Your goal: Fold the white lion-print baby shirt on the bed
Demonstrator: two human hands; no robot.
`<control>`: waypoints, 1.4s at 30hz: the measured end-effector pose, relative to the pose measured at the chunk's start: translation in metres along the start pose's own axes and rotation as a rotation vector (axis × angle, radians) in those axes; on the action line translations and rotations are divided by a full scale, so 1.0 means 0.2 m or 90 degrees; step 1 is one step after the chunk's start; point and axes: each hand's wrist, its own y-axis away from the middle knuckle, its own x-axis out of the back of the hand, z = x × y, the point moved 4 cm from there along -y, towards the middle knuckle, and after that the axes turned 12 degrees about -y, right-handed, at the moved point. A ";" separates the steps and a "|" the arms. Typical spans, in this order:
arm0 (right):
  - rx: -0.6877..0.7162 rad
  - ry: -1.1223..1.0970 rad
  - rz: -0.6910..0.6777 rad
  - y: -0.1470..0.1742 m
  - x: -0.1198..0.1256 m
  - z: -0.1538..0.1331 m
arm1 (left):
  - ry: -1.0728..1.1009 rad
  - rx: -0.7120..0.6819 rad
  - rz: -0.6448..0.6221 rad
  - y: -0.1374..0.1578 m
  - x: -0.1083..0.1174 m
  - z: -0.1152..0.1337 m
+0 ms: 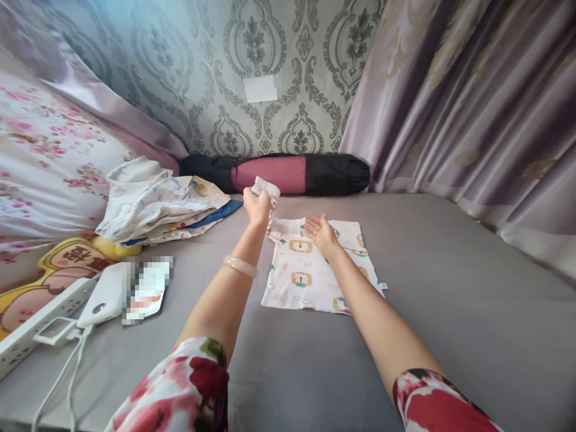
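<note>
A small white garment (306, 273) printed with lion faces lies flat on the grey bed sheet (450, 312). My left hand (257, 205) is shut on the garment's far left corner, lifting a folded bit of cloth off the sheet. My right hand (322, 234) rests open, palm up, on the upper middle of the garment. A pale bangle (240, 266) sits on my left wrist.
A pile of folded clothes (157, 207) lies left of the garment. A black and maroon roll bag (283, 173) rests against the wall. A white power strip (40, 318), a power bank (105, 295) and a phone (146, 291) sit at the left; curtains (472, 102) hang at the right.
</note>
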 end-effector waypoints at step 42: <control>-0.078 -0.213 0.068 0.09 0.20 0.00 | -0.386 -0.166 -0.095 0.68 -0.20 -0.13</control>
